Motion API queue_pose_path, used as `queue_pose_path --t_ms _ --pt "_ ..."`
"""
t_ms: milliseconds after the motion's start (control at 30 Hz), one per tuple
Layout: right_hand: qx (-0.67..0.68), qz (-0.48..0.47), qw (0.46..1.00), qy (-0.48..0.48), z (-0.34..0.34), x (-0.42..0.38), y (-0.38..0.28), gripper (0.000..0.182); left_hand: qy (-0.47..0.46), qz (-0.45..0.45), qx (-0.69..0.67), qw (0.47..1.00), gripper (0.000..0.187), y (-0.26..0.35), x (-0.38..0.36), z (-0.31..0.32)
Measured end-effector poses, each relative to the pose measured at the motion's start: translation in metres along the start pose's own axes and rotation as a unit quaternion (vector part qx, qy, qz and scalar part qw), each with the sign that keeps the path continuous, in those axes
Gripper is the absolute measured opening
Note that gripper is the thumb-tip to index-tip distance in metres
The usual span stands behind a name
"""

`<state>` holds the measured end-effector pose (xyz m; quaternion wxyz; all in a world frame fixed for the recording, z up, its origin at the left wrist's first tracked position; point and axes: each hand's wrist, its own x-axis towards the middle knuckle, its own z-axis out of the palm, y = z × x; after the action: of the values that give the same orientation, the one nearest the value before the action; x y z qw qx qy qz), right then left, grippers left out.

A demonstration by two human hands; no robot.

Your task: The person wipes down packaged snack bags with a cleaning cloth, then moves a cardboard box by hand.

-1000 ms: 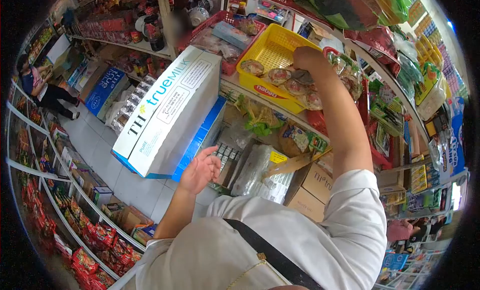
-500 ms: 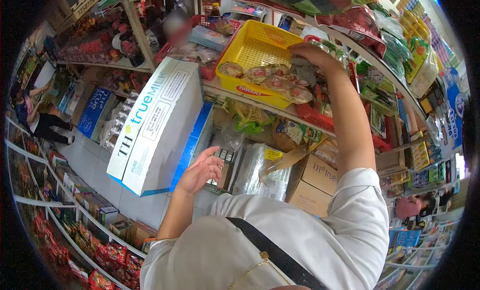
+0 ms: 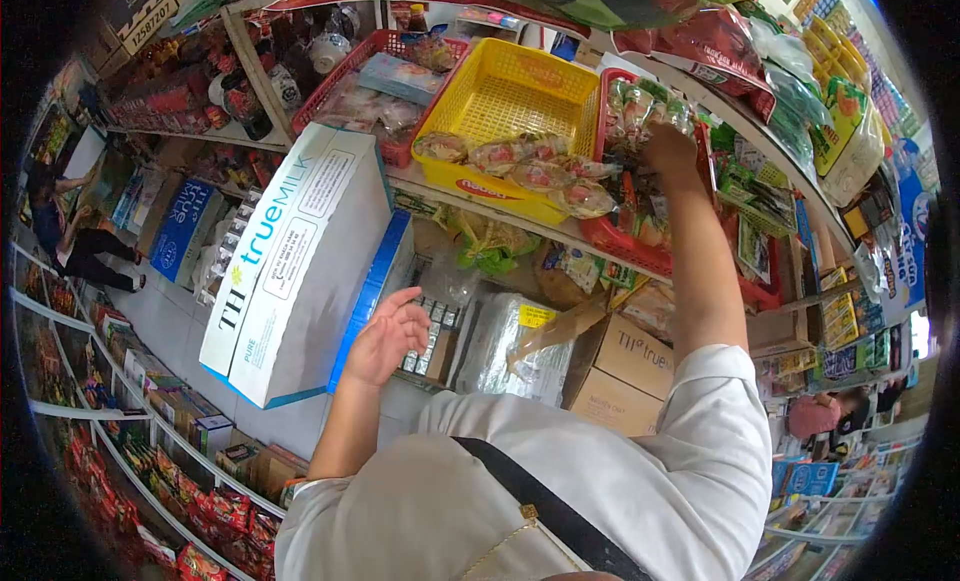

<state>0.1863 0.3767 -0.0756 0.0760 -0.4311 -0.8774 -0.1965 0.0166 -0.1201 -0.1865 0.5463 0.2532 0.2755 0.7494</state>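
My right hand (image 3: 668, 153) reaches down into a red basket (image 3: 602, 111) of clear-wrapped packets (image 3: 632, 109); its fingertips are hidden among them. Just left of it, a yellow basket (image 3: 437, 121) stands on the shelf, with several clear-wrapped food packs (image 3: 540, 174) along its near side and a bare mesh bottom behind them. My left hand (image 3: 385, 339) hangs in the air, palm up and fingers loosely bent apart, holding nothing. Beside it is a large white TH true MILK carton (image 3: 310, 241) with a blue edge.
Another red basket (image 3: 398, 149) with wrapped goods sits left of the yellow one. Below the shelf are plastic-wrapped packs (image 3: 515, 346) and brown cartons (image 3: 625, 371). Red coffee bags (image 3: 705, 56) hang overhead. A person (image 3: 70, 221) stands in the aisle at far left; another (image 3: 820, 413) is at right.
My right hand has moved right, from the yellow basket's edge to the red basket. My left hand has shifted slightly left. The view has turned a little.
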Motion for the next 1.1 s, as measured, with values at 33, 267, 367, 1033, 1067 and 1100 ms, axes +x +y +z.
queue_pose_path --t_ms 33,267,367,1033,1067,1100 --pt "-0.011 0.032 0.999 -0.014 0.006 0.003 -0.004 0.029 0.003 0.002 0.005 1.0 0.068 -0.001 0.001 0.003" --pt "0.032 0.075 0.997 -0.001 0.016 0.002 0.005 0.028 0.016 0.031 0.009 0.999 0.067 -0.018 0.004 0.022" --pt "0.122 0.07 0.981 0.137 0.044 -0.006 0.033 0.031 0.037 0.029 0.009 0.999 0.067 -0.031 -0.003 0.033" --pt "0.966 0.1 0.232 -0.058 -0.05 -0.181 0.117 0.02 0.054 0.011 0.272 0.961 0.063 -0.14 0.049 0.166" --pt "0.961 0.136 0.236 -0.052 -0.058 -0.194 0.11 0.019 0.047 0.017 0.289 0.956 0.064 -0.145 0.055 0.172" --pt "0.961 0.155 0.222 -0.05 -0.064 -0.206 0.103 0.019 0.04 0.024 0.305 0.951 0.065 -0.15 0.06 0.179"
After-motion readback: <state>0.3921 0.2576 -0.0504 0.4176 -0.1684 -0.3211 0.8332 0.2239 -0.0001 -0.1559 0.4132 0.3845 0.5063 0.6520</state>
